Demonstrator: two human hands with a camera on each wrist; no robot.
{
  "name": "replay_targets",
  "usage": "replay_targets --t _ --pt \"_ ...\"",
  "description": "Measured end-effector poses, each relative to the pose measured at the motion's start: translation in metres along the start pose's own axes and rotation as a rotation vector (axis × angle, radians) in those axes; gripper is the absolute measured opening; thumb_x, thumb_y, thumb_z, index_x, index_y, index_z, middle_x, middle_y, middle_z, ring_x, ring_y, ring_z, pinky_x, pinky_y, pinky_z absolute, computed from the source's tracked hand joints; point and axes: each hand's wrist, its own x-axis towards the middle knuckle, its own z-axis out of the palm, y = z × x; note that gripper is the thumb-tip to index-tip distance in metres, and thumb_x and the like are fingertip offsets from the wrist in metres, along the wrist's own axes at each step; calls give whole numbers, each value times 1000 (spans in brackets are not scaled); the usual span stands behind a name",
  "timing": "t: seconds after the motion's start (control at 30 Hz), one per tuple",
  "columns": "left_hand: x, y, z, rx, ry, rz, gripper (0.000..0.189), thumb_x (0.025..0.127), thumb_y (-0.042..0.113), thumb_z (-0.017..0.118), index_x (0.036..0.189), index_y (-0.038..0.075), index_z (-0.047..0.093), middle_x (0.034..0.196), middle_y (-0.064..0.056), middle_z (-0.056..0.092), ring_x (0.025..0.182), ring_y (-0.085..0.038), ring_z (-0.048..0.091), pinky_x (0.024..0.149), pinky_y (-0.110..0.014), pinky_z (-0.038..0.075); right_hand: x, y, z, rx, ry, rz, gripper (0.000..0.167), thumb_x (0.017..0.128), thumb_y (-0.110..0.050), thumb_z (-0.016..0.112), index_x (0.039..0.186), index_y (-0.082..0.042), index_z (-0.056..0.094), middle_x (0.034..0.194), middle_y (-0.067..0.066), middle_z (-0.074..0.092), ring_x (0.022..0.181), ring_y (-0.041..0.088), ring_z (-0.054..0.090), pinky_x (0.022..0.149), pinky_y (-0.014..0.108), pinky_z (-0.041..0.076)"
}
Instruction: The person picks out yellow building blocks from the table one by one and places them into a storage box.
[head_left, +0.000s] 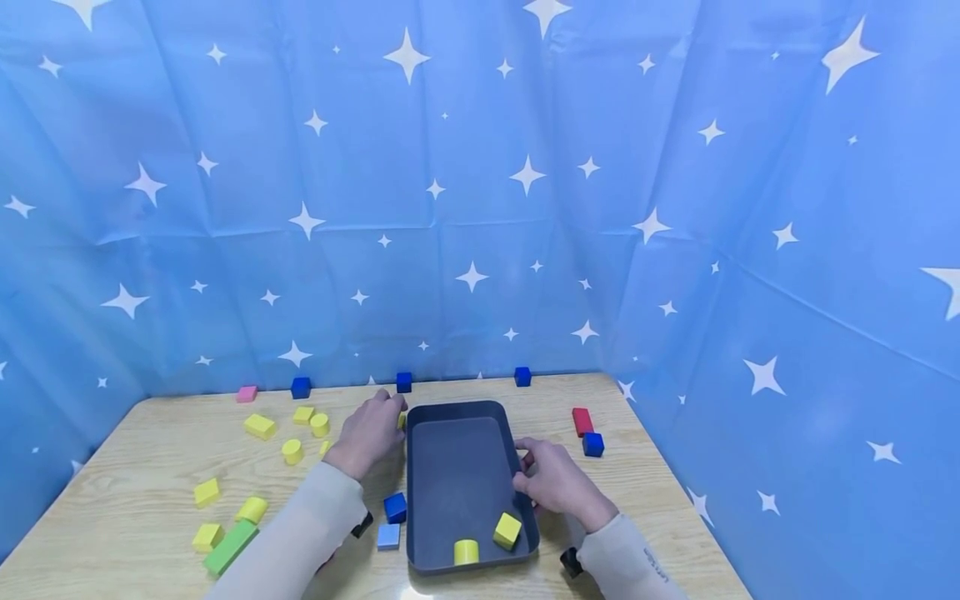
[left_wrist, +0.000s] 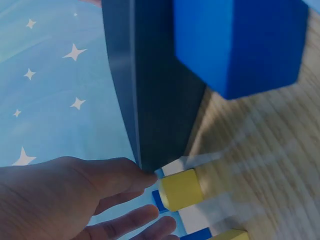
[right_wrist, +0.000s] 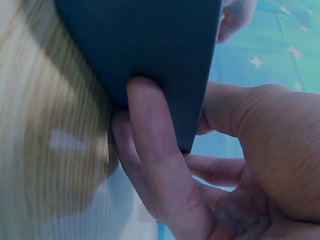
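A dark grey tray (head_left: 457, 475) lies on the wooden table with a yellow cylinder (head_left: 466, 552) and a yellow cube (head_left: 507, 531) at its near end. My right hand (head_left: 558, 479) grips the tray's right side, thumb at the rim and fingertips (right_wrist: 145, 95) against the outer wall. At the far left corner is my left hand (head_left: 371, 429), its fingers loosely extended and spread from the thumb. A yellow block (left_wrist: 182, 190) sits right by the left thumb tip. Beside the tray's left wall are a blue cube (head_left: 395, 507) and a light blue block (head_left: 388, 537).
Several yellow blocks (head_left: 260, 427) and a green block (head_left: 231, 547) are scattered at left. A pink block (head_left: 247, 393) and blue cubes (head_left: 404, 382) line the back edge. A red block (head_left: 582, 422) touches a blue cube (head_left: 593, 444) at right. Starry curtains (head_left: 480, 208) hang behind.
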Motion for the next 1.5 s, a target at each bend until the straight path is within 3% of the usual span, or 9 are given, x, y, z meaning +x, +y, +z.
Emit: replay_targets --t 0.27,0.63,1.0,1.5 --pt "2 -3 6 16 -41 -15 33 97 3 92 129 3 82 116 -16 77 97 -27 73 87 -49 71 -1 -10 2 5 14 58 66 103 -3 81 165 1 59 114 16 75 73 21 72 58 38 69" --pt "-2 -6 10 -64 -59 -21 21 98 -4 87 117 1 79 114 -17 75 98 -28 73 91 -49 70 -2 -8 3 -8 0 67 67 103 -3 80 166 3 57 115 17 75 75 21 72 58 36 69" --pt "-6 -8 5 -46 -17 6 25 97 -2 90 119 0 79 113 -18 75 97 -29 74 90 -47 70 -1 -10 1 0 15 69 66 103 -3 81 165 1 59 113 15 75 73 21 73 57 37 68" --pt "-23 -3 -1 -71 84 27 30 94 1 91 122 0 78 117 -22 73 87 -26 70 79 -44 69 -3 -11 2 -5 25 72 65 104 -3 81 165 1 59 114 16 75 74 21 72 59 39 69"
